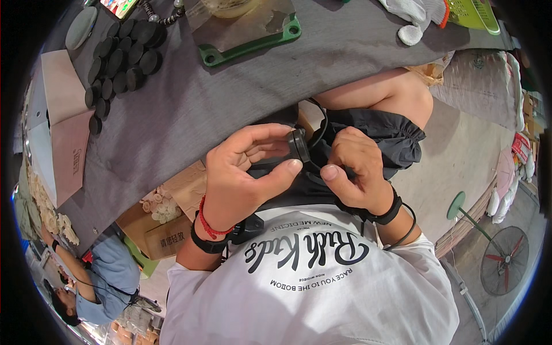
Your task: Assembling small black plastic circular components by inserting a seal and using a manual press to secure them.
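Note:
My left hand [238,167] pinches a small black round disc [298,145] between thumb and fingertips, over my lap. The disc is tilted, its edge turned partly toward me. Just right of it, my right hand [356,167] is closed, its fingers curled and its thumb laid alongside them. Anything inside those fingers is hidden. A black cable [323,123] loops down behind the disc, between my hands. On the grey-covered table [172,115], a pile of similar black discs [118,60] lies at the far left.
A green-based metal plate [247,34] stands on the table ahead. At the far right lie a white glove [415,16] and a green basket [472,14]. Left are an open pink box [66,121] and another person [106,282]. A floor fan [504,260] stands right.

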Action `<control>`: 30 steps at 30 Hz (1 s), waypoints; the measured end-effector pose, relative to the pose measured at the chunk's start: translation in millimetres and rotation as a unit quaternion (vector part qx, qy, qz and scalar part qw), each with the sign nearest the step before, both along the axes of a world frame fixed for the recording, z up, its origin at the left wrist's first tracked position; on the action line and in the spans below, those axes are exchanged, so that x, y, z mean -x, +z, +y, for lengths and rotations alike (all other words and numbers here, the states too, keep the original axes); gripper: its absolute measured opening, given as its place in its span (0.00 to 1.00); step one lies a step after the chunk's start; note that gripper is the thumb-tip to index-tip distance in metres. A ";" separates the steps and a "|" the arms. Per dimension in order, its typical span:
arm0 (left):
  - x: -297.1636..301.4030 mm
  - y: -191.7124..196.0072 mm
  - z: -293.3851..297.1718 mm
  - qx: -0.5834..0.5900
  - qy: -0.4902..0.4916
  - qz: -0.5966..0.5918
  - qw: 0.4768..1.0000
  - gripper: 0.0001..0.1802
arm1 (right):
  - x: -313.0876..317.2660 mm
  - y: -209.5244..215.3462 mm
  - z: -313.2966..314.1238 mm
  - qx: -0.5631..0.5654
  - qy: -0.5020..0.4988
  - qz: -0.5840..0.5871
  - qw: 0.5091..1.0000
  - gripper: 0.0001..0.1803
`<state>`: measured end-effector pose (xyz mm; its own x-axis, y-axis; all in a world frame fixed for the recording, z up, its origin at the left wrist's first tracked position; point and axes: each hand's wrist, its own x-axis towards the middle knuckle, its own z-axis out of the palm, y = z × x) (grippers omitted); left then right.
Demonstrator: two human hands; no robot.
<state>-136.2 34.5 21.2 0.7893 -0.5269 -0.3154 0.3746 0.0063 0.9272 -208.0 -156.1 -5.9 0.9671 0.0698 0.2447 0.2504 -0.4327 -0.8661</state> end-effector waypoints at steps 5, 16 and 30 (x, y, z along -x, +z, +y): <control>-0.3 0.0 -0.7 -0.008 -0.002 -0.002 1.000 0.21 | -0.3 3.1 0.8 -0.012 -0.020 0.011 1.000 0.10; -12.4 -20.2 5.6 0.187 -0.029 0.133 0.973 0.19 | -27.2 13.7 15.2 -0.027 -0.019 0.014 0.999 0.26; -131.8 26.8 5.4 -0.145 0.074 -0.330 0.930 0.15 | -151.1 37.0 34.4 0.214 -0.209 -0.098 0.949 0.21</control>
